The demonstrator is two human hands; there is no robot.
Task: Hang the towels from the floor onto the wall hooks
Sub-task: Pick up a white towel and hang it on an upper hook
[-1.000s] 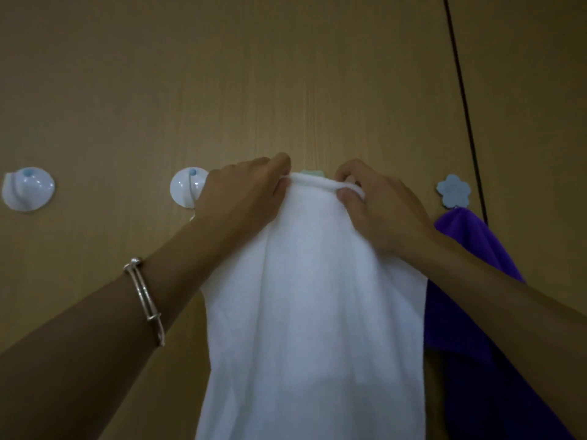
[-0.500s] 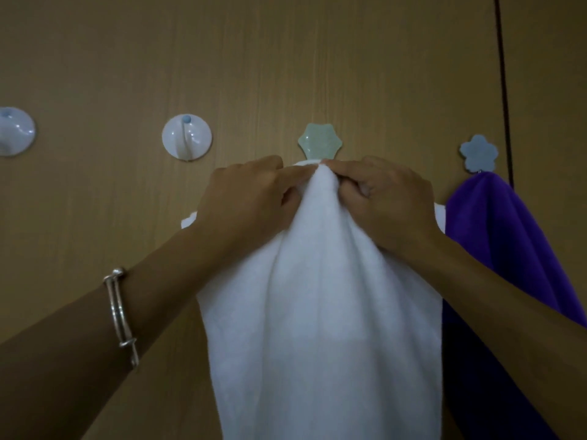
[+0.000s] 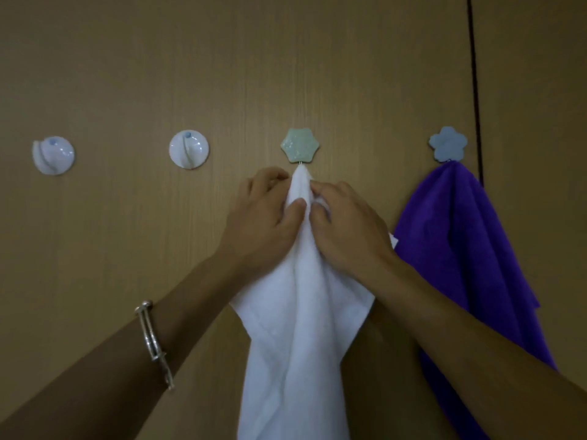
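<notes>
our left hand (image 3: 263,223) and right hand (image 3: 346,230) both pinching the white towel (image 3: 298,328) bunched between them, its peak just under the green hook (image 3: 300,149) above our fingers, purple towel (image 3: 463,249) hanging right of right hand

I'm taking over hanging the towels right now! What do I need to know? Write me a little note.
Left hand: pinches the bunched top of the white towel.
Right hand: pinches the same bunch from the other side.
White towel: its tip reaches the pin under the green hook; I cannot tell whether it has caught.
Done: the purple towel hangs from the blue flower hook.
Left: make sure the white towel is on the pin before letting go. The two round white hooks are bare. The floor is out of view, so check it for more towels.
</notes>
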